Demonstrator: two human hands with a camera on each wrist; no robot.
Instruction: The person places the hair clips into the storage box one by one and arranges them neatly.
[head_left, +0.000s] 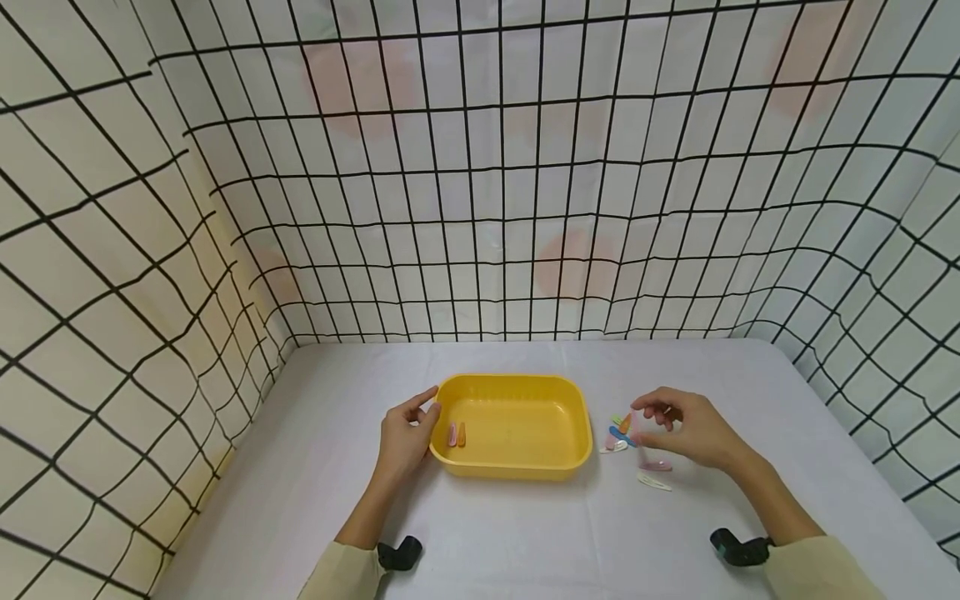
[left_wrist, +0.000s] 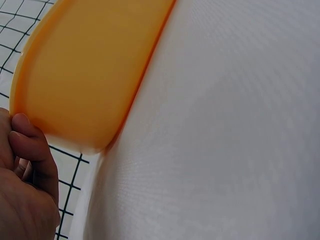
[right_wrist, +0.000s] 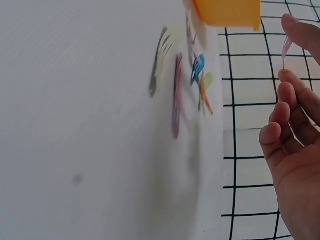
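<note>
A yellow plastic tray (head_left: 517, 468) stands on the table, with a pink hair clip (head_left: 452, 434) and an orange hair clip (head_left: 461, 434) at its left end. My left hand (head_left: 403, 437) grips the left rim between thumb and fingers. To the right of the tray, my right hand (head_left: 693, 429) is raised over a small pile of hair clips. Between its thumb and index fingertip it pinches a pale pink hair clip (right_wrist: 286, 47). Below lie a blue hair clip (head_left: 621, 437), an orange clip (head_left: 625, 424), a white clip (head_left: 655, 482) and several others.
White cloth covers the table (head_left: 517, 533). A black wire grid (head_left: 480, 221) with white sheeting behind it encloses the back and both sides. Black camera mounts (head_left: 401, 553) sit at both wrists by the sleeves.
</note>
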